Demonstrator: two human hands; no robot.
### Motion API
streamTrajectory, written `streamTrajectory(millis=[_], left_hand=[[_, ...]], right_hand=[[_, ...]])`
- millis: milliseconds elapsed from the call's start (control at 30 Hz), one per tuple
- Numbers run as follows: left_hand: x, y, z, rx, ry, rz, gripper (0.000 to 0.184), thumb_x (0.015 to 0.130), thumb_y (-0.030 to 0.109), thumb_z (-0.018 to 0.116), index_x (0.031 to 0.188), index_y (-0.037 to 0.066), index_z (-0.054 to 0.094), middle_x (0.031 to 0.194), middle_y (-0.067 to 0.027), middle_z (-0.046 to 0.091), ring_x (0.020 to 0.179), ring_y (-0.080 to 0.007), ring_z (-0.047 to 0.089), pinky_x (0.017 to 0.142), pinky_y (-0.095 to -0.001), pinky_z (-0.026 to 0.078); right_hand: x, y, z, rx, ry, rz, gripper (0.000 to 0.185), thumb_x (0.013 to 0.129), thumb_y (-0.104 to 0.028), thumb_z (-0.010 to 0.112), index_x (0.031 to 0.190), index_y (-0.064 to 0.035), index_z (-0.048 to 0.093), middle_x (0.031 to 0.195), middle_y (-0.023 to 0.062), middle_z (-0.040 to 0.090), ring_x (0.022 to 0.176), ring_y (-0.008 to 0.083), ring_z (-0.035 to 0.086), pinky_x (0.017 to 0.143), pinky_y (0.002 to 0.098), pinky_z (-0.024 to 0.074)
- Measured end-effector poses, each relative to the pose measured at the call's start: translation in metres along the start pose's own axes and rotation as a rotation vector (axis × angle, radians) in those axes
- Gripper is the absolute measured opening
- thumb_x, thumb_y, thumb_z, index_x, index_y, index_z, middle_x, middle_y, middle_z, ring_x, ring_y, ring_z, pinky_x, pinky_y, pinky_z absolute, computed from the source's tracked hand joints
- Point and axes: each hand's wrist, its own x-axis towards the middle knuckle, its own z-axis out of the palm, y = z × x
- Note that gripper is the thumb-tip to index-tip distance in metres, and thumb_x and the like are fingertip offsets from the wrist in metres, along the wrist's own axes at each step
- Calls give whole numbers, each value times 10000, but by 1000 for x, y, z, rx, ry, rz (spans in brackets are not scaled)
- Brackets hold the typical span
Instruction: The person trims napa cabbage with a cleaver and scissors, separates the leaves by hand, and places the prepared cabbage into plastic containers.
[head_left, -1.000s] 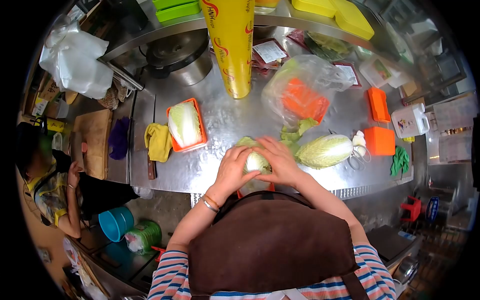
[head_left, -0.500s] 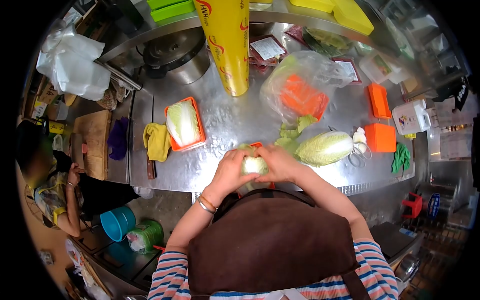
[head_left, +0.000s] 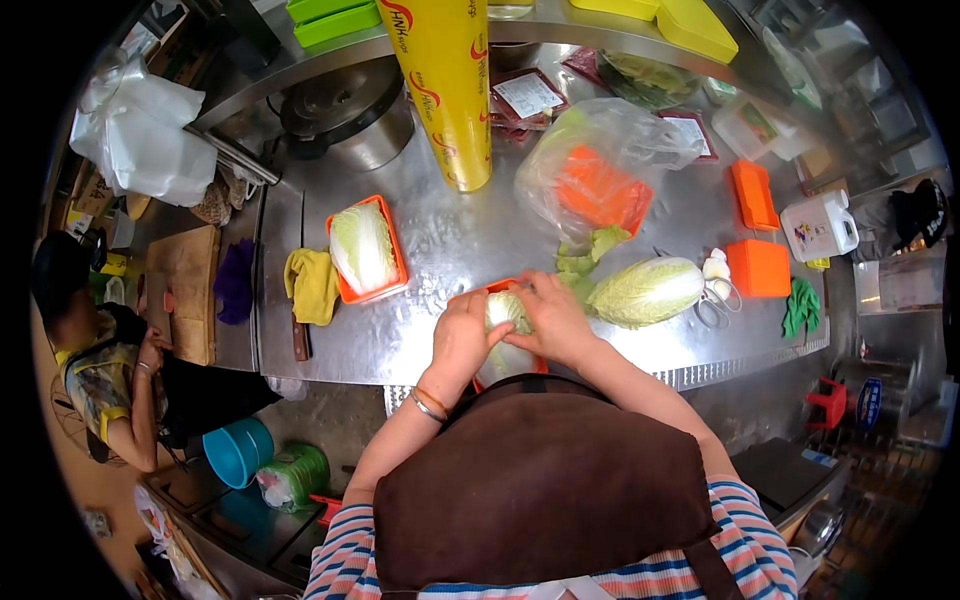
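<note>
A napa cabbage (head_left: 508, 312) lies in an orange tray (head_left: 497, 285) at the table's front edge, close against the brown apron. My left hand (head_left: 460, 338) is curved around its left side, thumb laid across it. On the other side my right hand (head_left: 552, 318) grips its upper right, fingers over the top. Part of the cabbage and tray is hidden by my hands. To the right rests another whole napa cabbage (head_left: 648, 292), with loose green leaves (head_left: 590, 255) beside it. A third napa cabbage (head_left: 363, 248) sits in an orange tray (head_left: 403, 268) on the left.
A yellow cloth (head_left: 312, 285) and a knife (head_left: 301, 340) lie at left. Scissors (head_left: 714, 308) are right of the cabbage. Behind stand a yellow film roll (head_left: 450, 120), a lidded pot (head_left: 370, 135) and a plastic bag (head_left: 545, 150). A co-worker (head_left: 110, 380) is at a cutting board (head_left: 190, 300).
My hands have moved slightly apart, the right one shifting up and right. More of the cabbage and its tray shows between and below them.
</note>
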Motion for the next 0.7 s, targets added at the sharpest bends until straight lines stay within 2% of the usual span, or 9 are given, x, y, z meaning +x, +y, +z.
streamTrajectory(millis=[67,200,267,300,367,400,567,633,700], left_hand=[[-2,3,4,22,165,66,627,712,281,770,1194,-48,540,1210,-226,531,1085,-376,524,923,-431,451],[-10,10,-11,85,208,76,614,759,239,748,1242,-52,504,1311,-249,435,1194,-389,439,986,-449,400],[-24,1,-14,-215,300,-76,588,839,194,674,1315,-50,430,1390,-266,343,1273,-405,366,1057,-454,331],[-29,-2,-9,-210,302,-78,588,839,194,674,1315,-50,430,1390,-266,343,1273,-405,366,1057,-454,331],[-42,-6,5,-375,230,-63,570,891,128,578,1389,-27,348,1446,-237,306,1351,-381,299,1118,-428,256],[-46,-1,12,-357,191,-39,599,900,131,553,1418,-26,298,1481,-230,257,1379,-367,261,1134,-421,215],[-46,4,16,-547,190,-25,639,902,120,549,1440,-25,236,1482,-232,250,1400,-350,229,1138,-401,211],[-41,16,14,-1445,163,-255,621,896,73,529,1440,-19,244,1486,-228,248,1396,-337,247,1138,-376,215],[-40,4,24,-1510,189,-281,609,885,37,520,1428,-31,254,1486,-235,245,1389,-339,266,1136,-371,225]], right_hand=[[-2,-1,2,5,32,30,604,694,-292,768,1194,-13,575,1178,150,525,1078,329,486,927,411,413],[-6,-3,2,29,54,53,612,678,-269,777,1183,13,579,1181,151,530,1067,331,497,915,410,422],[-5,-5,1,23,55,41,616,674,-252,780,1185,23,573,1189,155,533,1067,335,505,914,412,428],[-7,-7,3,4,71,27,605,685,-225,774,1189,34,563,1207,169,532,1085,345,510,925,413,431],[-12,-11,12,-6,82,12,594,695,-197,767,1194,46,553,1225,182,531,1103,354,516,935,414,434],[-14,-10,18,47,30,38,578,712,-169,751,1202,55,540,1239,197,525,1126,362,511,949,409,431],[-18,-3,26,206,0,97,537,752,-108,709,1218,71,511,1255,224,511,1159,375,503,971,390,425],[-19,-1,26,207,32,138,532,752,-106,710,1214,66,510,1257,224,509,1156,381,501,966,396,430],[-17,-1,22,205,16,119,535,751,-113,715,1214,60,510,1258,223,508,1154,382,501,965,398,431]])
